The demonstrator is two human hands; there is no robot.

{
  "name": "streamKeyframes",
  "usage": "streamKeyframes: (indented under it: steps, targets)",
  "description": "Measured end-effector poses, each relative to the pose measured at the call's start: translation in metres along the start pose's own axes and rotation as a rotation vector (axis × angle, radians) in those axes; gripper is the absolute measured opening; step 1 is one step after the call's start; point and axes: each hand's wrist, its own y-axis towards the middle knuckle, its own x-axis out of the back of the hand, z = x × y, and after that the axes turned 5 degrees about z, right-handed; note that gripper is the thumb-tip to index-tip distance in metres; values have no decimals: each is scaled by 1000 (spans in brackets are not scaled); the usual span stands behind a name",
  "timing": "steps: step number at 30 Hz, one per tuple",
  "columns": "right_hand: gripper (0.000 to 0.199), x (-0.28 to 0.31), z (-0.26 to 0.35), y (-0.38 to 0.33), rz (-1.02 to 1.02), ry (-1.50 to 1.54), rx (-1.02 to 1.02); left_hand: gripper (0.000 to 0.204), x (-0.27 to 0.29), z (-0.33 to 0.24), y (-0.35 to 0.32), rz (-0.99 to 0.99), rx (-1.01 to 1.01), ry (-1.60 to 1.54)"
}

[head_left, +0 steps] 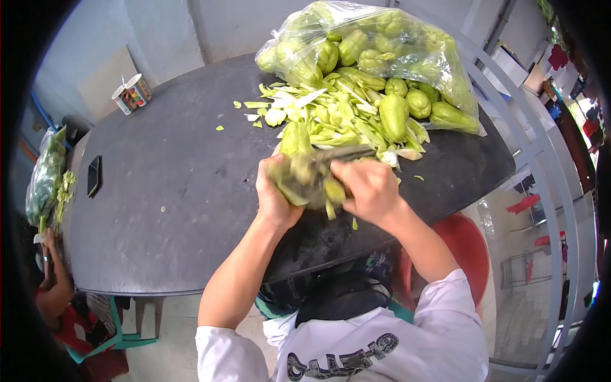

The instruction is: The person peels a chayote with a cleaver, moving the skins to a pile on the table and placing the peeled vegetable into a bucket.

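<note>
Over the table's near edge, my left hand is closed round a pale green chayote, partly smeared by motion. My right hand grips what looks like a knife; its dark blade is blurred and lies across the held chayote. Thin green slivers hang below the two hands. Just beyond them a chayote rests against a heap of light green peelings. Several whole chayotes lie at the heap's right side, in front of a large clear plastic bag full of more.
The dark table carries a phone and two paper cups at the left. A red tub stands under the right edge, near a grey railing. At far left, another person's hand is by a bag of greens.
</note>
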Motion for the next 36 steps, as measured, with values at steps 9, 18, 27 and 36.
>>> streamKeyframes:
  steps: [9,18,27,36]
  targets:
    - [31,9,8,9,19,134,70,59,-14,-2,-3,-179,-64,36]
    - [32,-6,-10,6,-28,71,-114,63,-19,-9,2,-318,-92,-80]
    - [27,-8,27,5,-95,-107,359,63,5,-13,-4,-164,-22,-259]
    - [42,-3,-2,1,-97,-32,41,56,-13,-14,-1,-462,-201,-87]
